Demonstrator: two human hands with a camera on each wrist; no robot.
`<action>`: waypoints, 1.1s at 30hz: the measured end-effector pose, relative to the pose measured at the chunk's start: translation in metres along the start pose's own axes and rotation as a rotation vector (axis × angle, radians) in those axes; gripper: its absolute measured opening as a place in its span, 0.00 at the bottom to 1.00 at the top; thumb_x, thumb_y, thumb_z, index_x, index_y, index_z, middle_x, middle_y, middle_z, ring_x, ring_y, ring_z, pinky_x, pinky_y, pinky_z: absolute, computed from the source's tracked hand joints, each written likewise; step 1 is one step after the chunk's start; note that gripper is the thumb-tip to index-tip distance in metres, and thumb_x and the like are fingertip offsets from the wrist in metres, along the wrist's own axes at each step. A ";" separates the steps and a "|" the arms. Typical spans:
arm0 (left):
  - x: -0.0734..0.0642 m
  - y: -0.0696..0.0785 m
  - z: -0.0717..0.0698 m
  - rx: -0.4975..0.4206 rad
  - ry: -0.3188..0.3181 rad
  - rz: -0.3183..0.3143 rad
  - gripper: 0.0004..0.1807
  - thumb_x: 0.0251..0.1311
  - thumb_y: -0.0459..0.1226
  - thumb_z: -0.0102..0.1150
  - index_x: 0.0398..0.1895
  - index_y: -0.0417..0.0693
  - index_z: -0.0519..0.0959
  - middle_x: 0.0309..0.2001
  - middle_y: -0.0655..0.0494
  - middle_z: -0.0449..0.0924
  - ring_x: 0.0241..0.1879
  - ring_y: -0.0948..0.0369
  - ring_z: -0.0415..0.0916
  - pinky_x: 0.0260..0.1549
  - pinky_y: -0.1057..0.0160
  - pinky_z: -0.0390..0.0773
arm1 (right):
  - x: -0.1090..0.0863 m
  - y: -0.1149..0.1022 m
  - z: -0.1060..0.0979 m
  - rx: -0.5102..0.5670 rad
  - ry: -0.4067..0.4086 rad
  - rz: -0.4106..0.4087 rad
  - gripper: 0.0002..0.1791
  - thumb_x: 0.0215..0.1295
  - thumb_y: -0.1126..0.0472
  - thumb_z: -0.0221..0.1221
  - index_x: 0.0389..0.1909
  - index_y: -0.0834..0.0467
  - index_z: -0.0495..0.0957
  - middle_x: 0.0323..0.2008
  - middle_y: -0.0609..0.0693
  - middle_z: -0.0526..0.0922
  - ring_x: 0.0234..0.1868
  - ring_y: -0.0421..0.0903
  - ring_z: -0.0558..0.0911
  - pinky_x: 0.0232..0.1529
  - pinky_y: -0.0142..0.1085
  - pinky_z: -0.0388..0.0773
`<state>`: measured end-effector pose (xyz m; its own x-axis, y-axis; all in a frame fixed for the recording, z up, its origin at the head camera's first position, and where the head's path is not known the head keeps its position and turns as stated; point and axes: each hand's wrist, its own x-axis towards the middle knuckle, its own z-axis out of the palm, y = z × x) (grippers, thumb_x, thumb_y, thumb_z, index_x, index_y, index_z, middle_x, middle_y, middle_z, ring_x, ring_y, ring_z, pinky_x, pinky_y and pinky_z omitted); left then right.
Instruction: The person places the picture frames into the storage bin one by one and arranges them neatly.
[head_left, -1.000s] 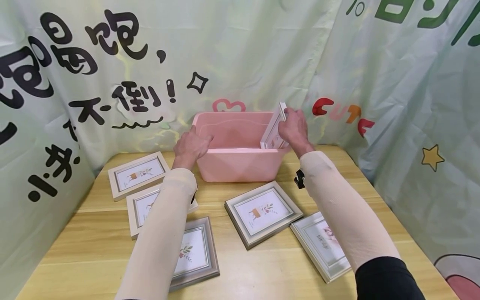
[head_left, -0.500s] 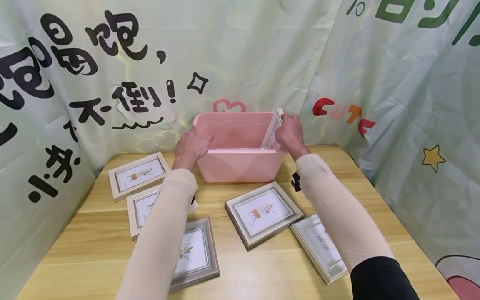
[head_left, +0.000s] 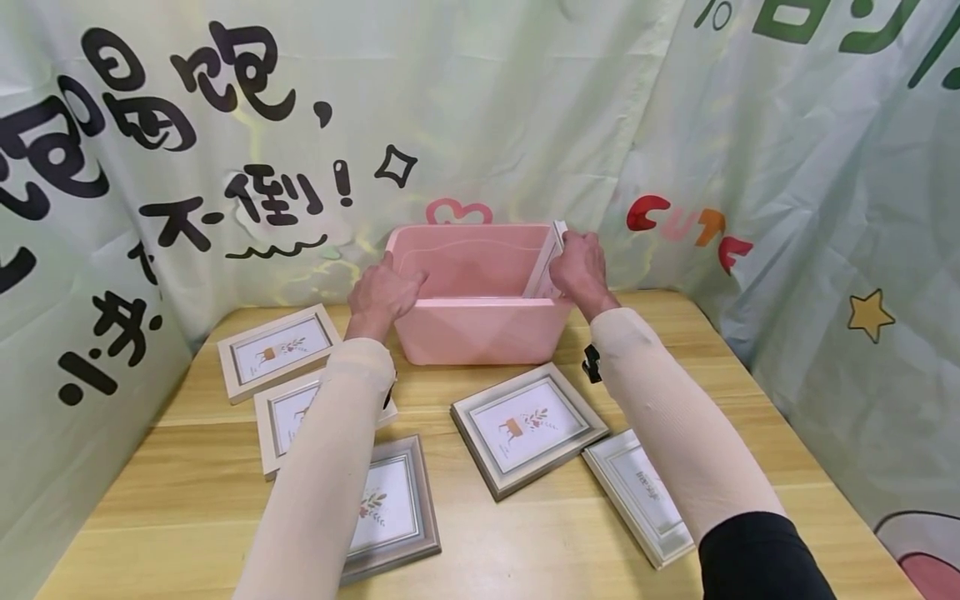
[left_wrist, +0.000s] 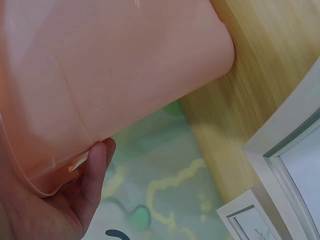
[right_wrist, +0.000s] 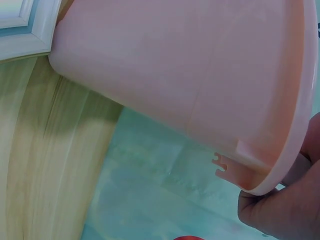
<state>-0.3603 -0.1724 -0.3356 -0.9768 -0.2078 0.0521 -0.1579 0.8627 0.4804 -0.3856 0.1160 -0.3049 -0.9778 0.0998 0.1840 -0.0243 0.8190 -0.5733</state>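
A pink plastic bin (head_left: 480,333) stands at the back of the wooden table. At its left end my left hand (head_left: 384,293) grips the rim, with fingers showing under the rim in the left wrist view (left_wrist: 92,175). Inside the right end, a white picture frame (head_left: 542,271) leans upright, tilted against the wall. My right hand (head_left: 581,271) holds this frame by its upper right edge, over the bin's right rim. In the right wrist view, part of the right hand (right_wrist: 285,212) shows beside the rim, and the frame is hidden behind the bin wall.
Several picture frames lie face up on the table (head_left: 517,558): a pale one (head_left: 236,371) at the left, another (head_left: 266,442) partly under my left arm, a grey-brown one (head_left: 427,508) in front, and two (head_left: 525,429) (head_left: 637,492) at the right. A printed curtain (head_left: 517,108) hangs behind.
My right hand has moved slightly left and down, lowering the white frame deeper into the bin and leaning it. Over the last half second it barely moves. The left hand stays on the rim.
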 end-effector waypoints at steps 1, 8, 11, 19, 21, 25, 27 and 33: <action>0.000 0.000 0.000 -0.001 0.000 0.001 0.51 0.58 0.69 0.36 0.78 0.52 0.43 0.69 0.38 0.62 0.64 0.39 0.66 0.56 0.39 0.70 | 0.000 0.001 0.000 -0.014 0.001 -0.005 0.31 0.61 0.67 0.48 0.69 0.64 0.63 0.57 0.66 0.68 0.53 0.58 0.70 0.58 0.50 0.69; -0.001 0.002 0.000 -0.007 0.002 0.006 0.50 0.58 0.68 0.37 0.78 0.51 0.44 0.68 0.38 0.63 0.63 0.39 0.67 0.56 0.40 0.71 | 0.002 0.004 -0.003 -0.061 -0.004 -0.030 0.30 0.59 0.66 0.50 0.65 0.65 0.68 0.54 0.66 0.71 0.54 0.59 0.69 0.58 0.51 0.68; -0.002 0.002 0.000 -0.010 0.002 0.008 0.50 0.58 0.68 0.37 0.78 0.50 0.44 0.69 0.38 0.63 0.64 0.40 0.66 0.57 0.40 0.70 | 0.002 0.005 -0.004 -0.069 -0.010 -0.034 0.26 0.59 0.65 0.51 0.60 0.65 0.71 0.53 0.66 0.72 0.54 0.59 0.70 0.58 0.51 0.68; -0.001 0.001 0.000 0.015 -0.004 0.003 0.51 0.58 0.70 0.35 0.78 0.52 0.43 0.69 0.37 0.62 0.63 0.39 0.67 0.56 0.39 0.71 | -0.004 0.004 -0.010 -0.068 -0.081 0.011 0.38 0.65 0.50 0.52 0.75 0.52 0.53 0.65 0.63 0.63 0.63 0.59 0.62 0.62 0.56 0.65; -0.001 0.002 0.000 0.015 -0.005 0.002 0.51 0.58 0.70 0.35 0.78 0.52 0.43 0.69 0.37 0.63 0.62 0.38 0.67 0.56 0.39 0.71 | -0.006 0.005 -0.012 -0.093 -0.090 0.007 0.40 0.66 0.44 0.52 0.77 0.47 0.49 0.68 0.62 0.60 0.65 0.60 0.61 0.62 0.57 0.64; -0.001 0.002 -0.001 0.010 -0.006 0.003 0.51 0.58 0.69 0.35 0.78 0.52 0.43 0.68 0.37 0.64 0.61 0.39 0.68 0.55 0.39 0.71 | -0.007 0.008 -0.016 -0.189 -0.117 -0.034 0.44 0.65 0.34 0.47 0.77 0.44 0.44 0.71 0.63 0.56 0.69 0.62 0.58 0.63 0.63 0.61; -0.002 0.002 -0.002 0.009 -0.007 0.005 0.51 0.58 0.69 0.36 0.78 0.52 0.43 0.67 0.36 0.64 0.61 0.39 0.68 0.54 0.40 0.72 | -0.008 0.010 -0.018 -0.229 -0.138 -0.053 0.46 0.64 0.29 0.42 0.78 0.43 0.41 0.73 0.62 0.53 0.71 0.64 0.55 0.63 0.66 0.59; -0.002 0.003 -0.001 0.009 -0.015 -0.001 0.51 0.58 0.69 0.35 0.78 0.52 0.42 0.68 0.36 0.64 0.62 0.39 0.68 0.55 0.39 0.71 | -0.012 0.022 -0.022 -0.274 -0.180 -0.097 0.48 0.62 0.24 0.35 0.77 0.40 0.34 0.76 0.61 0.43 0.74 0.65 0.48 0.64 0.71 0.51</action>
<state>-0.3587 -0.1704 -0.3332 -0.9788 -0.2014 0.0382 -0.1600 0.8668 0.4722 -0.3695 0.1457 -0.3019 -0.9953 -0.0671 0.0693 -0.0858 0.9437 -0.3193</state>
